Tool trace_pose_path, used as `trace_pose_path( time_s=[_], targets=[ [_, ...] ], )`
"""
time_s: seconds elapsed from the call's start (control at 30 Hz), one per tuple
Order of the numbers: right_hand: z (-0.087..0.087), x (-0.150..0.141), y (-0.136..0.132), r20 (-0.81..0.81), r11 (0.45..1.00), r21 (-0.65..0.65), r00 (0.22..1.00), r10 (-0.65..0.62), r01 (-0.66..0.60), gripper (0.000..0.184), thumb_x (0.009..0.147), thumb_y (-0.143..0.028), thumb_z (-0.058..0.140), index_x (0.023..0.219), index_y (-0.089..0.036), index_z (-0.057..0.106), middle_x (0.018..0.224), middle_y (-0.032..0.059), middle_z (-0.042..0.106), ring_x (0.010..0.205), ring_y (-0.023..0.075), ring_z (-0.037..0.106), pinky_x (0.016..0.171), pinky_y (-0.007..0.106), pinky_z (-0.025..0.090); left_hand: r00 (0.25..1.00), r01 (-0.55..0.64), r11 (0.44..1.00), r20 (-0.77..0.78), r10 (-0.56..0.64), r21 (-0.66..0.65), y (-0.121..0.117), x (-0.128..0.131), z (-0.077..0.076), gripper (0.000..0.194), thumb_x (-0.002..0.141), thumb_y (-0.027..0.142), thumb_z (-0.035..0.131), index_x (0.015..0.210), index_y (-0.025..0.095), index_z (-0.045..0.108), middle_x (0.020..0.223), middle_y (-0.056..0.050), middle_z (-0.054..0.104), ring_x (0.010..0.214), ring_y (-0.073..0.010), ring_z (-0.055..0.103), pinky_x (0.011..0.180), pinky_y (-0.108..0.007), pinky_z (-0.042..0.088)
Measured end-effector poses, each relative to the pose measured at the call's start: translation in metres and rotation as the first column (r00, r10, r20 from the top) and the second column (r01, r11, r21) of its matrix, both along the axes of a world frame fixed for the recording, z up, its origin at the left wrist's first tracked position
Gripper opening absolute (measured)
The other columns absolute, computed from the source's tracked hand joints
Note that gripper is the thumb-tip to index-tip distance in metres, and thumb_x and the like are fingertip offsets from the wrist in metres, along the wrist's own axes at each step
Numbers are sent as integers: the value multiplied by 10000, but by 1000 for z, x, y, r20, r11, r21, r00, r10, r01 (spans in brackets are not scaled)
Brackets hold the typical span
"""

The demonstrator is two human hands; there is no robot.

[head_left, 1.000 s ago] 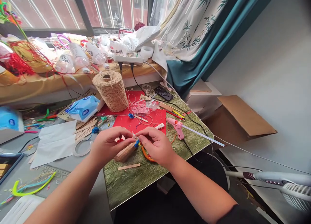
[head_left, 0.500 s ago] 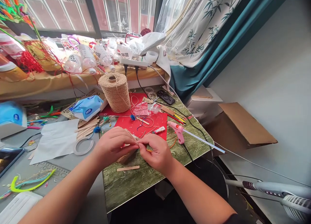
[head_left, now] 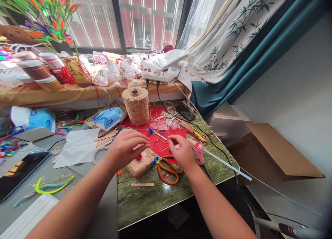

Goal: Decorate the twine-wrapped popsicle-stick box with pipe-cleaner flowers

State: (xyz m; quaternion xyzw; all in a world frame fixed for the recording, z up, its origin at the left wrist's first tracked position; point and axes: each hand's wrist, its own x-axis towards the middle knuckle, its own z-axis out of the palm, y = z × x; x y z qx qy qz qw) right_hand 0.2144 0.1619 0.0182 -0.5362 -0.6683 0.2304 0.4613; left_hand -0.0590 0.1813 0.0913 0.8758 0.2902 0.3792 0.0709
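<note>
My left hand (head_left: 129, 147) hovers over a twine-wrapped box (head_left: 140, 167), its fingers stretched out and the thumb apart, with nothing visible in it. The box carries a small red decoration (head_left: 138, 157), and a blue one (head_left: 155, 161) sits at its right side. To the right, my right hand (head_left: 181, 152) is raised above the red sheet (head_left: 132, 131), fingers bent and thumb apart from the forefinger. I see nothing in its grasp. Scissors with orange-brown handles (head_left: 168, 179) lie below and between the hands. A single craft stick (head_left: 142, 185) lies in front of the box.
A big twine spool (head_left: 136, 107) stands behind the hands. At right lie a pink glue gun (head_left: 198, 149) with a long glue stick, pencils (head_left: 195, 135) and a black phone-like device (head_left: 185, 112). On the left are a wipes pack (head_left: 109, 118), white paper (head_left: 77, 145) and a phone (head_left: 24, 173).
My hands, together at the fingertips before, have moved apart to left and right. The box and scissors between them now show. My view has turned toward the left.
</note>
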Motion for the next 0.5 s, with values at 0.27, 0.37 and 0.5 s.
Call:
trace_pose_path(
  time_s=[0.27,0.37,0.5],
  targets=[
    [-43,20,35,291,986,168,954,-71,23,235,950,-126,524,1033,-181,736,1073,153,744,1046,314,664,994,491,518,861,-496,868,131,492,-2,122,-31,35,650,840,457,863,1394,232,609,1554,-165,536,1515,-357,438,1289,-563,330],
    [-49,17,30,304,982,190,951,-50,-9,199,939,-124,543,986,-205,718,998,108,738,989,287,661,960,451,516,889,-453,875,-17,457,-172,160,-22,29,797,693,513,959,1356,225,624,1695,-191,311,1592,-456,288,1307,-637,278],
    [-51,20,31,294,976,216,955,-48,-17,184,936,-118,535,972,-202,694,953,91,729,952,276,656,920,434,514,882,-443,846,26,471,-297,179,-11,14,646,667,408,970,1179,170,657,1606,-210,377,1551,-429,386,1295,-565,359]
  ],
)
